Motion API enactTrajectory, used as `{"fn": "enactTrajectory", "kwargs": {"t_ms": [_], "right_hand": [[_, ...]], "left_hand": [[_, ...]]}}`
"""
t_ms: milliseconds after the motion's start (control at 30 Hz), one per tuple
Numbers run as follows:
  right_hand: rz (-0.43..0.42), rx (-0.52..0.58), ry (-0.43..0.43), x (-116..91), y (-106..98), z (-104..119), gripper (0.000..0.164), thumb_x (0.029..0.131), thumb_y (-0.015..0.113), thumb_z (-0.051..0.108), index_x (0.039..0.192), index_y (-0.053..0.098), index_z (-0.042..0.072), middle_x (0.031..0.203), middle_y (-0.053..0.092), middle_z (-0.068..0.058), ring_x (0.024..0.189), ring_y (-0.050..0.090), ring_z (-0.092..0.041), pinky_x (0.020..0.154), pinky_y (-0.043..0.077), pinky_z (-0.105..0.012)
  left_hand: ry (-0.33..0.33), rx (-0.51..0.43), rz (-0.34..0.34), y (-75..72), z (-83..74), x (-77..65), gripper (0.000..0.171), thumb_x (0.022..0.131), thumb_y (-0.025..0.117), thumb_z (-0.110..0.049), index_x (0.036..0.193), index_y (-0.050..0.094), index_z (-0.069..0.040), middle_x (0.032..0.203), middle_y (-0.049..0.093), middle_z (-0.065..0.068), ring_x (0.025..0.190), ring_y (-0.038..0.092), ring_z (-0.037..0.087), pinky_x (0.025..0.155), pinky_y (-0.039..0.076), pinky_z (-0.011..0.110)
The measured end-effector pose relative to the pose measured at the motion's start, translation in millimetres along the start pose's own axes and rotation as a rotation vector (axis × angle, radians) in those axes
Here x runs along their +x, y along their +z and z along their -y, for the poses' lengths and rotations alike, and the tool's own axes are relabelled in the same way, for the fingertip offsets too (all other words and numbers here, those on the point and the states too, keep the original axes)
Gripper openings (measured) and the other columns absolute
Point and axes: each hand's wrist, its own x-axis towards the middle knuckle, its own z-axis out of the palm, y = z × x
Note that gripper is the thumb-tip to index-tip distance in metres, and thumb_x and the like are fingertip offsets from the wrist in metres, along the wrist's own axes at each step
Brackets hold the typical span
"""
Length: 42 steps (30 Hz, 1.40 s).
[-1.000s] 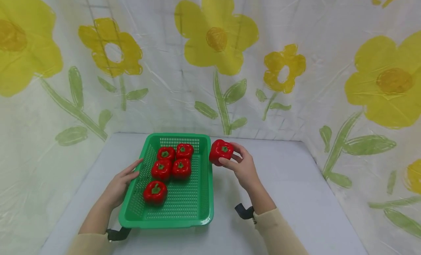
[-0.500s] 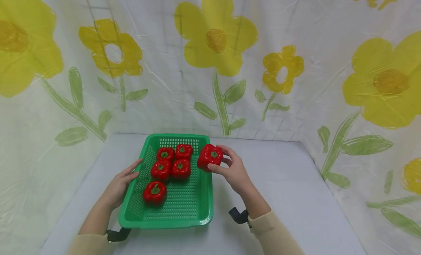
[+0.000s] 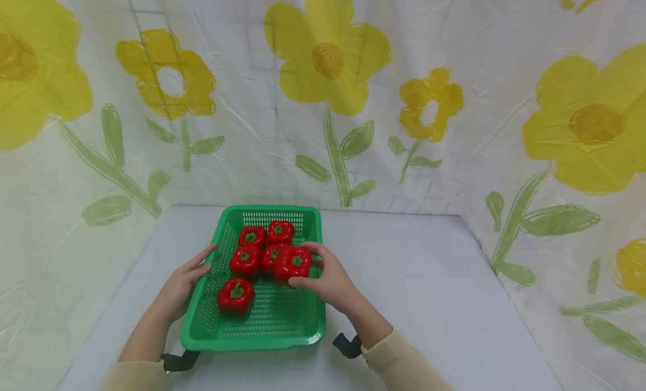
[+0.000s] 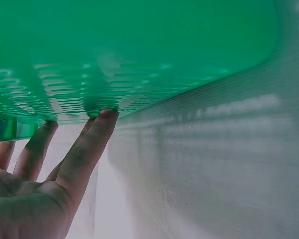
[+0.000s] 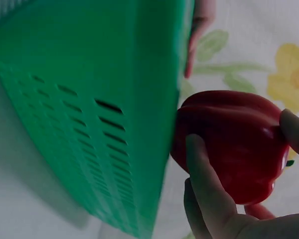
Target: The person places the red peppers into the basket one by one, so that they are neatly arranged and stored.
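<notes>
A green plastic basket (image 3: pixel 252 344) with slotted walls stands on the table, several red bell peppers (image 3: pixel 236 297) grouped in its left and back part. My right hand (image 3: pixel 328 280) grips another red bell pepper (image 3: pixel 294 264) between thumb and fingers, over the basket's inside. In the head view this pepper overlaps one lying behind it. The right wrist view shows the held pepper (image 5: pixel 234 144) above the basket's rim. At the basket's left side, my left hand (image 3: pixel 183 287) rests with straight fingers against the outer wall; its fingertips (image 4: pixel 107 115) touch the slotted side in the left wrist view.
A white-covered table (image 3: pixel 414 279) extends to both sides of the basket. Behind and beside it hangs a pale curtain (image 3: pixel 252 155) painted with yellow flowers. Dark wrist mounts (image 3: pixel 348 345) sit below each hand.
My right hand has carried the held bell pepper leftward and toward me, from right of the basket, past its rim, to over its inside. My left hand and the basket have stayed in place.
</notes>
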Motion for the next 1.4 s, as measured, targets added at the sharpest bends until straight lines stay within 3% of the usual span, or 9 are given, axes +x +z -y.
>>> {"fn": "enactTrajectory", "kwargs": {"t_ms": [267,767,1067,1400], "right_hand": [[0.027,-0.036,0.025,-1.3,17.0,-6.4,0.071,0.080,0.086,0.032,0.141,0.051,0.025,0.139,0.055,0.000,0.129,0.052,-0.032,0.087,0.060,-0.045],[0.040,-0.262,0.116,6.9,47.9,-11.8,0.072,0.074,0.091,0.020,0.135,0.054,0.020,0.129,0.060,-0.003,0.116,0.058,-0.025,0.080,0.062,-0.044],[0.022,-0.376,0.103,12.2,62.5,-10.4,0.066,0.072,0.091,0.014,0.126,0.055,0.013,0.116,0.065,-0.003,0.104,0.062,-0.020,0.077,0.062,-0.038],[0.028,-0.403,0.088,18.4,69.1,-16.3,0.066,0.071,0.092,0.015,0.124,0.052,0.013,0.112,0.062,-0.001,0.101,0.059,-0.017,0.079,0.061,-0.035]], "left_hand": [[0.005,-0.024,0.010,0.0,-0.1,0.8,0.057,0.110,0.040,-0.038,0.163,0.020,-0.030,0.166,0.022,0.019,0.126,0.060,0.022,0.091,0.059,0.044],[0.008,-0.044,0.018,-2.3,-1.5,2.3,0.058,0.110,0.041,-0.035,0.163,0.018,-0.029,0.165,0.022,0.021,0.122,0.062,0.018,0.090,0.059,0.044],[0.000,-0.028,0.005,-3.5,-1.6,2.2,0.058,0.110,0.040,-0.036,0.163,0.018,-0.030,0.166,0.021,0.020,0.126,0.060,0.023,0.091,0.059,0.044],[-0.008,-0.048,0.012,-3.4,-1.4,1.6,0.059,0.109,0.041,-0.037,0.163,0.018,-0.030,0.165,0.023,0.020,0.118,0.064,0.013,0.091,0.059,0.042]]}}
